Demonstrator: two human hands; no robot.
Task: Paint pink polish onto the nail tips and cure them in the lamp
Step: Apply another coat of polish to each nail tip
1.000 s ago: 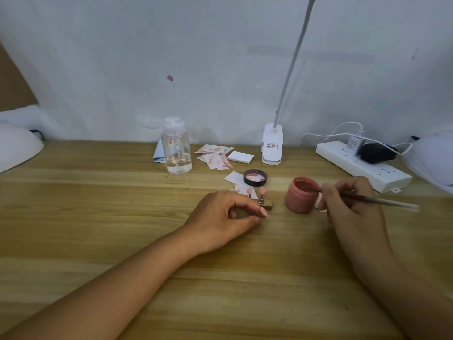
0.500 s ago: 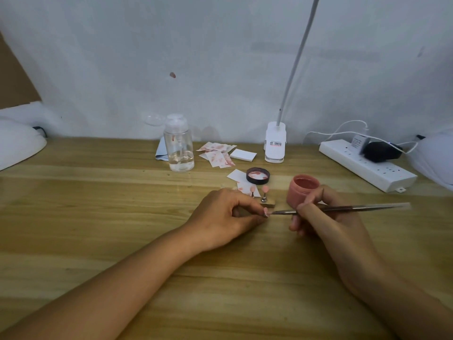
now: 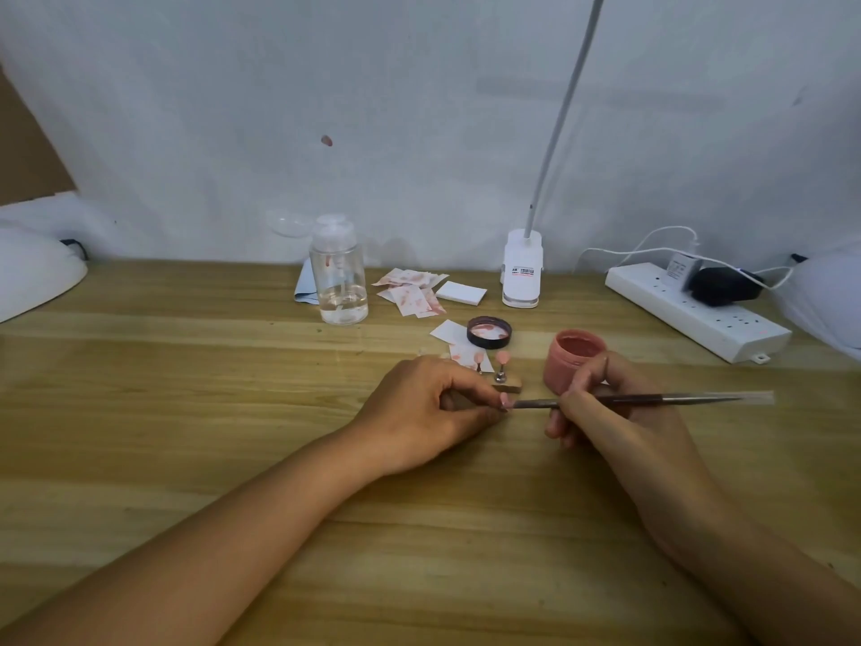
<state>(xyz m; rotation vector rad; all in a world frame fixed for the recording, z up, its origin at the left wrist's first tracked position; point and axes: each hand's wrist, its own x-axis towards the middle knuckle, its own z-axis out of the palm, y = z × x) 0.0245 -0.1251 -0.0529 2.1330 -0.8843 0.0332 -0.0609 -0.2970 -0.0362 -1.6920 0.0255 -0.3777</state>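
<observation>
My left hand (image 3: 428,407) rests on the wooden table, fingers curled, pinching a small nail tip (image 3: 504,400) between thumb and forefinger. My right hand (image 3: 601,403) grips a thin brush (image 3: 675,399) like a pen, its bristle end touching that nail tip. Just behind my right fingers stands an open pink polish jar (image 3: 575,354). Two pink nail tips on metal pegs (image 3: 501,366) stand on a small holder (image 3: 510,387) behind my left fingers. White curing lamps sit at the far left (image 3: 32,272) and far right (image 3: 824,296) edges.
The jar's black lid (image 3: 489,332) lies upturned behind the holder. Stained paper wipes (image 3: 414,291), a clear pump bottle (image 3: 339,272), a desk lamp base (image 3: 522,270) and a white power strip (image 3: 699,314) with plugs line the back by the wall.
My right hand took the brush out of the pink jar and swung its tip left to the nail tip held by my left hand. My left hand stayed put.
</observation>
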